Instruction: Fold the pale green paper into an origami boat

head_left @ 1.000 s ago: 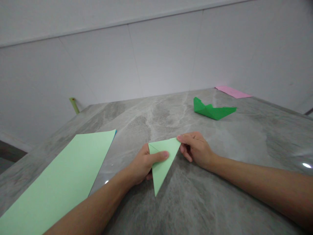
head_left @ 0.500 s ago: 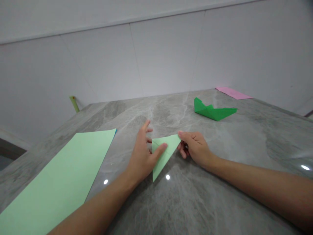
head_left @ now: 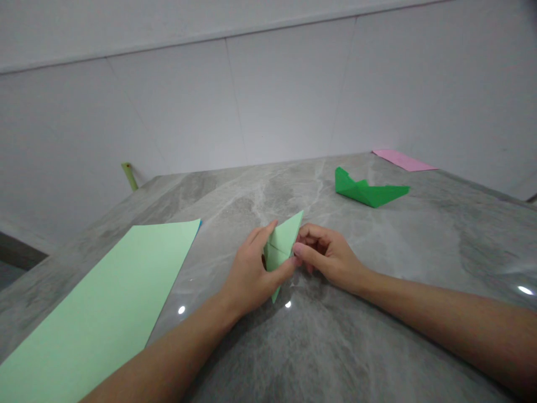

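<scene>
A small piece of pale green folded paper (head_left: 282, 239) stands tilted above the grey surface, one pointed corner up and another down, with crease lines on its face. My left hand (head_left: 251, 268) grips it from the left, thumb across the near side and fingers along the far left edge. At its right edge, my right hand (head_left: 331, 254) is closed, with thumb and bent fingers pinching at the paper's fold. Part of the paper is hidden behind my left thumb.
Large pale green sheets (head_left: 109, 291) lie at the left, a blue edge showing beneath. A green folded paper boat (head_left: 371, 193) sits at the back right, with a pink sheet (head_left: 405, 160) behind it near the wall. The marbled grey table (head_left: 356, 347) carries everything.
The folded paper has turned so that its right corner now points up. My right hand has shifted from that corner to the paper's right edge; my left fingers have closed around it.
</scene>
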{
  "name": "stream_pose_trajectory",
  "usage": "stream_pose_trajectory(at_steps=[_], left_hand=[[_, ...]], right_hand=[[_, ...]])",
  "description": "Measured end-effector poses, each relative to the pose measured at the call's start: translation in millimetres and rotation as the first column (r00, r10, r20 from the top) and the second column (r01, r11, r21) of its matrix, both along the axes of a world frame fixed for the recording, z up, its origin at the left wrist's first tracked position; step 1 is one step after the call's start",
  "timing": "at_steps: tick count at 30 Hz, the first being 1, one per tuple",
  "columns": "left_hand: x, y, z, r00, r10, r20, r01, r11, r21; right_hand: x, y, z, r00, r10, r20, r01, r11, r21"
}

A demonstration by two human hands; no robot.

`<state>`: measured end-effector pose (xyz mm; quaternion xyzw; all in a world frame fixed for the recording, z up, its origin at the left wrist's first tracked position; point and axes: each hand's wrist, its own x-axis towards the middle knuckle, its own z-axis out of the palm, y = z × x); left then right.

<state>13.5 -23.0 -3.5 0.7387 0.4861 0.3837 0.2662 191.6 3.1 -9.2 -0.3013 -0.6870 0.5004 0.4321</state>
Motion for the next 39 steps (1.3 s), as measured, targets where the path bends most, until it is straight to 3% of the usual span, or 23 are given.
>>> stream_pose_trajectory(at_steps=[14, 39], left_hand=[[2.7, -0.5, -5.9, 0.923, -0.114, 0.366, 0.195, 0.962, -0.192], [1.2, -0.9, -5.6, 0.850, -0.198, 0.487, 0.305, 0.940, -0.151]], right_hand=[[1.5, 0.6, -1.9, 0.998, -0.034, 0.044, 0.034, 0.999, 0.014], [4.4, 1.6, -4.3, 1.000, 0.025, 0.000, -0.025, 1.000, 0.017]])
